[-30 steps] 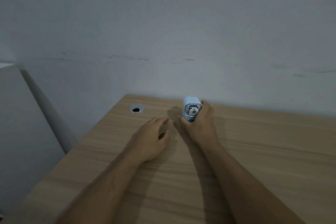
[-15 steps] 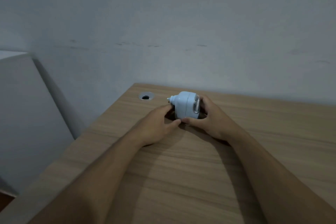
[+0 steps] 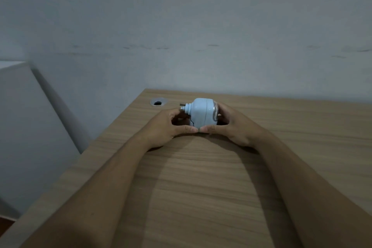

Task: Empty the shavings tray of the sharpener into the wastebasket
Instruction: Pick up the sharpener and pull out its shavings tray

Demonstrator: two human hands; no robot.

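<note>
Left hand point(image 3: 163, 127) has closed in; both hands' fingers clasp the sharpener point(image 3: 201, 112).

sharpener point(image 3: 202, 112) on desk point(image 3: 201, 187), between hands, cable hole point(image 3: 158, 102) left

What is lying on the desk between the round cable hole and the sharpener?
Nothing lies there. In the head view, only bare desk separates the cable hole from the sharpener; the left hand sits just nearer.
</note>
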